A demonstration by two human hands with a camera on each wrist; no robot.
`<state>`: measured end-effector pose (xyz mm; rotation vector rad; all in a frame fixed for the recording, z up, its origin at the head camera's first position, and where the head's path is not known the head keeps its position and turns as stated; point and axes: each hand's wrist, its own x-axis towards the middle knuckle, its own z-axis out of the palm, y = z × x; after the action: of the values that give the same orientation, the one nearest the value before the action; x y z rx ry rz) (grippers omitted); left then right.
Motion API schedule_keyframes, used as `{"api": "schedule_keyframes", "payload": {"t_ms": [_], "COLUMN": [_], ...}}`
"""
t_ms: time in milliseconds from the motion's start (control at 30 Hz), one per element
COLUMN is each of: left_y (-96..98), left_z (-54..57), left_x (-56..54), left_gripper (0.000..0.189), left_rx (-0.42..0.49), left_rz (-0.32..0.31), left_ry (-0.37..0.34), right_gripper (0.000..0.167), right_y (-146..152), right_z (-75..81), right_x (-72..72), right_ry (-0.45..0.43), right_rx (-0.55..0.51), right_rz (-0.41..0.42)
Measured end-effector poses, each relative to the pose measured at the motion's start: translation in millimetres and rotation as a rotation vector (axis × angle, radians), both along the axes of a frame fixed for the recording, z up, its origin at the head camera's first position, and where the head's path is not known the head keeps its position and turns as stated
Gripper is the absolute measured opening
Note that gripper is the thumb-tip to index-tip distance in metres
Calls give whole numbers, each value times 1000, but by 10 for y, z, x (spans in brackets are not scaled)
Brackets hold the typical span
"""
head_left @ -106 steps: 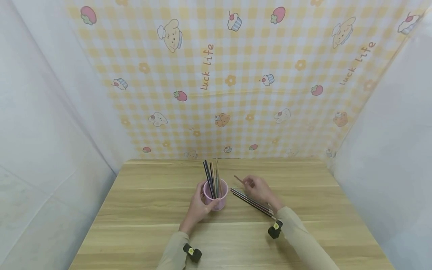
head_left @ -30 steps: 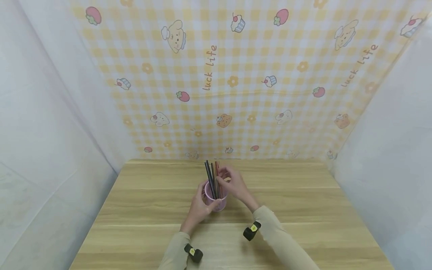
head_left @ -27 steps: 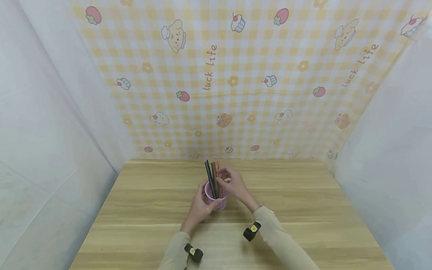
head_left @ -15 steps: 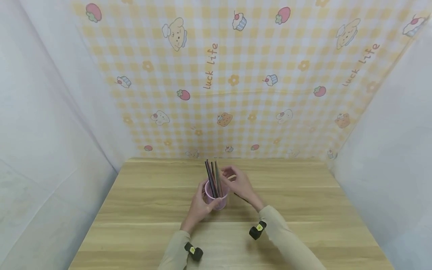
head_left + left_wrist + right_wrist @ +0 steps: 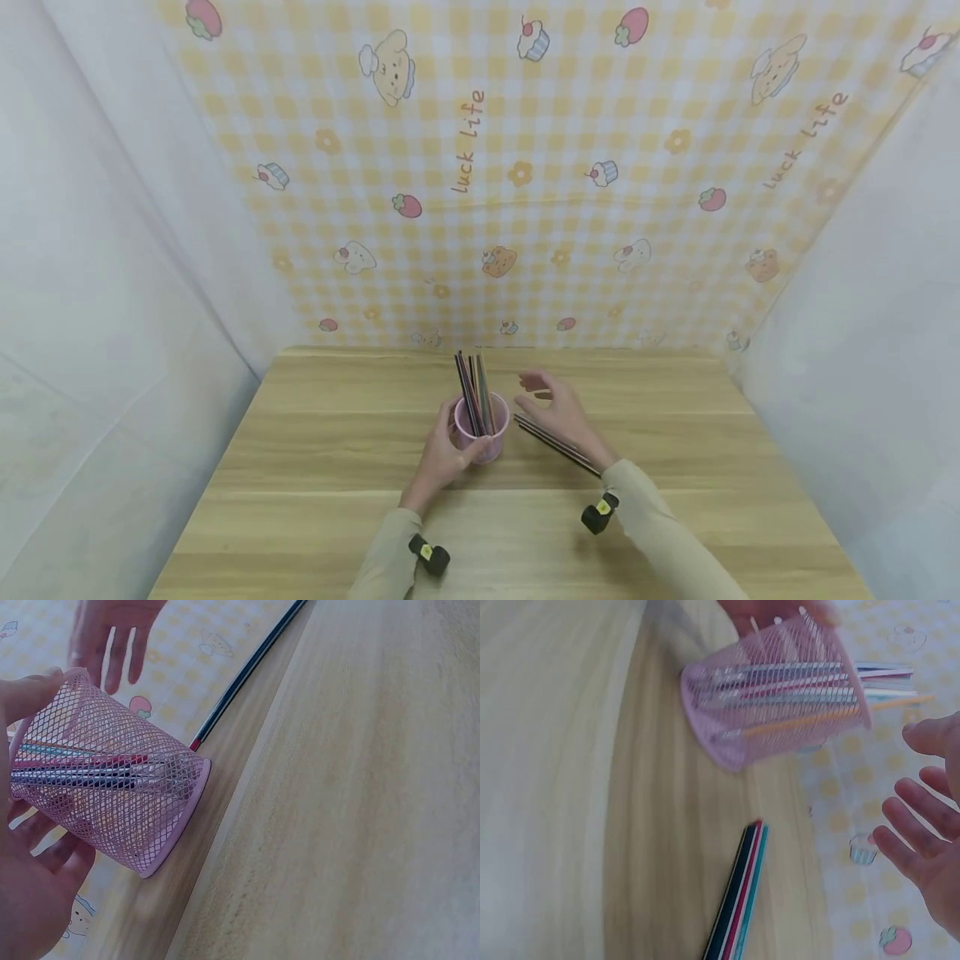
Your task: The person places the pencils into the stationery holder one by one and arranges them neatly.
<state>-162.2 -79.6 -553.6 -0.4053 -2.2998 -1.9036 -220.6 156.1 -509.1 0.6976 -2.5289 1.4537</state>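
Observation:
My left hand [image 5: 442, 458] holds a pink mesh pencil cup [image 5: 498, 435], thumb at the near rim and fingers round its far left side. Several slim pencils [image 5: 468, 392] stand in the cup, leaning toward the back. The cup's mesh wall [image 5: 120, 825] shows them through it in the left wrist view. My right hand [image 5: 561, 414], with nothing in it, hovers right of the cup with thumb and fingers apart. Below that hand, several loose pencils [image 5: 555, 443] lie side by side on the table; dark, red and teal pencils [image 5: 739, 892] appear in the right wrist view.
The wooden table [image 5: 322, 442] ends at the back against a yellow checked cloth [image 5: 450, 242]. White sheets [image 5: 112, 292] hang at both sides. Each wrist wears a small black camera [image 5: 429, 556] over a beige sleeve.
My right hand brought a reddish pencil to the cup, let it go there, and drew back right, opening over the loose pencils. My left hand has stayed on the cup.

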Motion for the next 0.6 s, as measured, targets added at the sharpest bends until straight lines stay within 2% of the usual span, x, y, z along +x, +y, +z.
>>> {"api": "schedule_keyframes", "payload": {"t_ms": [67,367,600], "left_y": [-13,-10,-3], "left_z": [-94,-68,-84], "left_x": [-42,-44,-48], "left_gripper": [84,85,85], "left_rx": [-12,-18,-12], "left_rz": [-2,-5,-5], "left_ry": [7,-6,-1], "right_gripper": [43,37,34], "right_y": [55,248,378], "right_z": [-24,-130,-269], "right_x": [13,70,104], "right_ry": [-6,-97,-113], "right_rx": [7,51,36], "right_rz": [-7,-30,-18]}}
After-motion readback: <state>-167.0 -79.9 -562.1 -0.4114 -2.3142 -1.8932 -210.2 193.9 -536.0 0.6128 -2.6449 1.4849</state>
